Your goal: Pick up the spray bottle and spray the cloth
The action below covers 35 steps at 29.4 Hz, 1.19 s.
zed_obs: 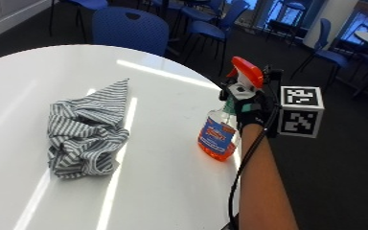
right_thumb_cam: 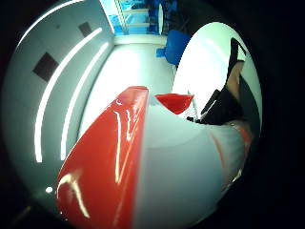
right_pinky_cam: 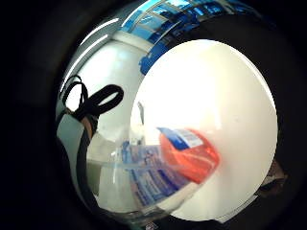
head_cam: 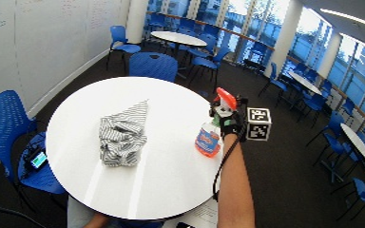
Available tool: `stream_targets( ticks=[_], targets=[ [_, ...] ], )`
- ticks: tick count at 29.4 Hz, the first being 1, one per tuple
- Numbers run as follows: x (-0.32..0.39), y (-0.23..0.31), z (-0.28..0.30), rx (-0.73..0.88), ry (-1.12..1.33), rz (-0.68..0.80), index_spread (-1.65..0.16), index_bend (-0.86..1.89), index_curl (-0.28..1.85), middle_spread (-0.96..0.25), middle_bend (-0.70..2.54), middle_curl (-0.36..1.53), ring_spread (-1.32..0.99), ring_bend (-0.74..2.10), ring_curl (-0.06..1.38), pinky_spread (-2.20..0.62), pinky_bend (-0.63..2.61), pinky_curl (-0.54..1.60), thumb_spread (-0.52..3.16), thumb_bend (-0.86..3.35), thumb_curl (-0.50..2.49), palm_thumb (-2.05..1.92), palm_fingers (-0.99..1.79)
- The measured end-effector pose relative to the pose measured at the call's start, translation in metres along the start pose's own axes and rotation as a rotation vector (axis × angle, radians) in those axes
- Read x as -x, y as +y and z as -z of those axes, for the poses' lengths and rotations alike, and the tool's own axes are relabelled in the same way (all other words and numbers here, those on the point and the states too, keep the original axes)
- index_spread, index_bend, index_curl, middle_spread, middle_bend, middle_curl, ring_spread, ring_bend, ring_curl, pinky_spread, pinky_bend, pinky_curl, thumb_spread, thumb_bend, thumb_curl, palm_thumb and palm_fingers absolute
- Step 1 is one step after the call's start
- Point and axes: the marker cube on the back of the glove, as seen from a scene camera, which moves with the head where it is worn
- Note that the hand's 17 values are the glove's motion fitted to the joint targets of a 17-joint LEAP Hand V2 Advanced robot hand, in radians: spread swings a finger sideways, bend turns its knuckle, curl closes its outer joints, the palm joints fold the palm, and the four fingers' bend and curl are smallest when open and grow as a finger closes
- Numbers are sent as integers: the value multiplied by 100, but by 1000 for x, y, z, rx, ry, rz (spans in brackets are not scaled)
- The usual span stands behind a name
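We see the gloved right hand [zed_obs: 253,109] wrapped around the neck of the spray bottle [zed_obs: 222,127], holding it upright at the bench [zed_obs: 171,182] edge. The striped cloth [zed_obs: 85,132] lies crumpled well apart from the hand, across the bench.

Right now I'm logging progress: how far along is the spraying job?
Done: the gloved right hand grips the spray bottle by its neck. In hand: the bottle is upright near the table edge, whether lifted is unclear. Left: aiming at and spraying the striped cloth, which lies crumpled, apart from the bottle.
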Motion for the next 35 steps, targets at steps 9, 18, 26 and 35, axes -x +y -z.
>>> stream_targets(
  ticks=[9, 18, 26, 35],
  targets=[
    [11, 16, 19, -117, 39, 74, -33, 20, 42, -27, 55, 50, -25, 61, 44, -30, 36, 37, 39, -3, 61, 95, 142],
    [10, 11, 10, -120, 47, 82, -33, 20, 46, -26, 57, 51, -25, 66, 46, -32, 39, 38, 37, -4, 65, 93, 141],
    [26, -2, 6, -78, 93, 78, -34, 20, 49, -26, 59, 51, -24, 67, 46, -33, 40, 38, 37, -4, 67, 91, 140],
    [84, 6, -20, 255, 478, 107, -33, 20, 51, -24, 60, 51, -22, 69, 46, -32, 40, 38, 37, -3, 69, 92, 139]
  ],
)
